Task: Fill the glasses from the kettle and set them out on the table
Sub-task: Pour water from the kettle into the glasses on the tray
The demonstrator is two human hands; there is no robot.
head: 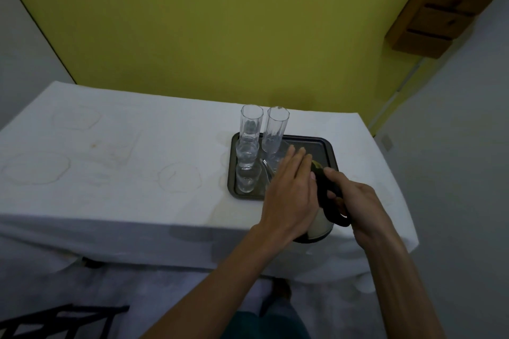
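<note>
Entry: table under a white cloth [124, 173], carrying toward its right end a dark rectangular metal tray [329, 151]. Tray contents, left side: a far-left tall clear glass [251, 121] and a far-right tall clear glass [276, 129] side by side at the far rim. In front of them, in a line toward the near rim, stand a middle short clear tumbler [248, 155] and a near short clear tumbler [248, 180]. Both tumblers appear to hold some water; the tall pair look empty, though levels are hard to read in clear glass. Steel kettle with a black handle [321, 224]: held tilted toward the glasses, over the near right part of the tray. Right hand [360, 201]: fingers curled round the handle. Left hand [289, 187]: fingers straight and together, laid flat on the kettle's top. Step in hand, by judgement: pouring, with the lid held down. Next move calls for bringing the spout over a tall glass and tipping slowly, since narrow glasses are easy to overshoot or topple; setting the glasses out on the cloth is not yet begun. Hidden or unclear: the lid and most of the kettle body lie under the left hand. A bright metal edge [267, 170] just left of that hand may be the spout. No stream can be made out. Whether another glass stands behind the hand cannot be told.
</note>
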